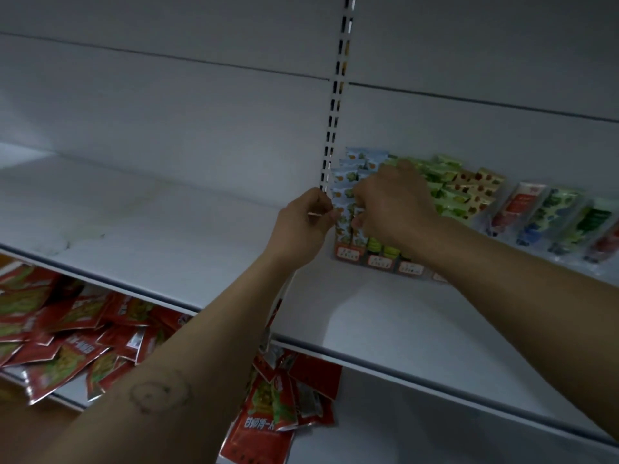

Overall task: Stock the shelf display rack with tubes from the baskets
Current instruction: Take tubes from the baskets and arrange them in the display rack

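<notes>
The display rack (380, 261) is set on the white shelf (368, 313). Blue tubes (345, 195) are stood in the rack's leftmost column, with green tubes (445, 192) ranged in the columns to its right. At the rack's left edge the blue tubes are pinched by the left hand (303, 226). They are gripped from the front by the curled fingers of the right hand (392, 205). Red packets (67, 329) are heaped below the rack, to its left.
</notes>
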Available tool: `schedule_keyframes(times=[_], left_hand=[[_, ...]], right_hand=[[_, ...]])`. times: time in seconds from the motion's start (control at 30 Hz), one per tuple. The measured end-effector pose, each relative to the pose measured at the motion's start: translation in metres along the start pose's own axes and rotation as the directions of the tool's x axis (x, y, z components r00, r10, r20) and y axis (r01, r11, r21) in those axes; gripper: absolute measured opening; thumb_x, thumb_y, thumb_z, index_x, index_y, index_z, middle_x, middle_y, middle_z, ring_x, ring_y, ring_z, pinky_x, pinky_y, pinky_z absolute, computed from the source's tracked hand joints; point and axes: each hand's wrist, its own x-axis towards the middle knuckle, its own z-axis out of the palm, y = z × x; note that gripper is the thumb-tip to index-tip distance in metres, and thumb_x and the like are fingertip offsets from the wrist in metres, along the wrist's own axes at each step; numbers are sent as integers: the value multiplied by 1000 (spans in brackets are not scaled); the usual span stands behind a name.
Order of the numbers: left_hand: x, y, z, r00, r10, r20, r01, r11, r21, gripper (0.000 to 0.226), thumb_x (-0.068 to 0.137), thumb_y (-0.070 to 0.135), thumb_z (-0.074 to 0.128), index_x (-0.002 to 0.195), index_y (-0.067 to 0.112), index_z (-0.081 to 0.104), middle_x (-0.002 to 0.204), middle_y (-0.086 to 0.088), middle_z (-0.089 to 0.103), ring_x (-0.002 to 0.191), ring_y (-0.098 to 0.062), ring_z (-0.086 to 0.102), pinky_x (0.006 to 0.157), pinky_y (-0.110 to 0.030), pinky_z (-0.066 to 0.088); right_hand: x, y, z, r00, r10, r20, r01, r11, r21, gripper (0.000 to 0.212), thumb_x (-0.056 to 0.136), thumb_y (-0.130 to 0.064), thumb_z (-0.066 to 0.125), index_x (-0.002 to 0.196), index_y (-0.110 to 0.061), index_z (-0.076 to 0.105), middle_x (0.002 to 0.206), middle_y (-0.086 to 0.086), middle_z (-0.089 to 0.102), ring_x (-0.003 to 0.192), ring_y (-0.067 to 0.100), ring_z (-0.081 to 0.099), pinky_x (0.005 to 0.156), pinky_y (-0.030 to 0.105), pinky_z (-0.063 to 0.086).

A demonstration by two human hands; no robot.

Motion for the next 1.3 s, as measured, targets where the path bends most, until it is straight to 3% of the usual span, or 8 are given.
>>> schedule_keyframes(times=[0.2,0.37,0.5,0.57,0.73,0.9,1.1,1.3], left_hand=[[-33,25,-31,984,2,176,-82,890,449,39,91,36,62,126,22,53,118,1,61,106,-16,59,89,-33,49],[-83,71,-33,915,86,395,-353,646,677,50,89,51,56,132,26,47,130,0,54,114,-24,53,90,-36,45],[-124,101,-3,834,154,530,-527,505,683,49,88,58,52,125,26,52,124,2,58,115,-23,52,89,-36,40],[-148,104,13,774,226,592,-618,477,625,46,85,60,50,110,23,60,104,1,65,96,-25,60,75,-36,44],[-202,88,35,697,200,689,-686,466,559,46,78,60,43,98,25,65,92,5,67,85,-20,63,68,-30,44],[-244,61,63,662,-60,747,-603,549,579,48,88,59,50,124,27,52,119,4,58,111,-20,53,86,-32,37],[-316,-7,108,480,-498,722,-362,638,680,51,89,54,55,128,22,48,125,-3,56,111,-24,53,91,-37,42],[-341,-54,113,416,-644,642,-264,590,763,51,88,52,57,131,25,47,130,-1,54,116,-22,53,90,-35,43]], right_hand=[[-50,21,-21,997,-1,-78,8,997,83,61,77,-54,68,128,-23,58,126,5,60,122,26,43,102,38,19],[-120,27,-32,991,66,-117,-48,988,149,72,58,-57,81,114,-14,68,103,9,70,98,31,59,92,38,32],[-188,16,-31,990,83,-111,-65,985,157,67,58,-60,80,109,-17,70,95,0,70,90,26,62,87,35,41],[-219,10,-21,990,86,-116,-62,978,200,62,55,-54,84,103,-16,72,89,0,71,84,24,64,82,33,41],[-280,-6,5,982,57,178,-107,953,283,52,76,-54,69,114,-19,63,108,0,65,104,22,54,90,34,39],[-328,-24,50,884,54,464,-245,899,363,58,89,-56,53,134,-20,47,135,1,50,125,22,43,100,35,39],[-379,-58,132,664,-75,744,-302,884,358,56,84,-52,63,126,-16,52,120,7,56,108,26,54,84,36,48],[-398,-90,188,529,-171,831,-300,879,372,47,85,-36,66,121,-9,53,107,10,62,92,26,59,66,33,47]])
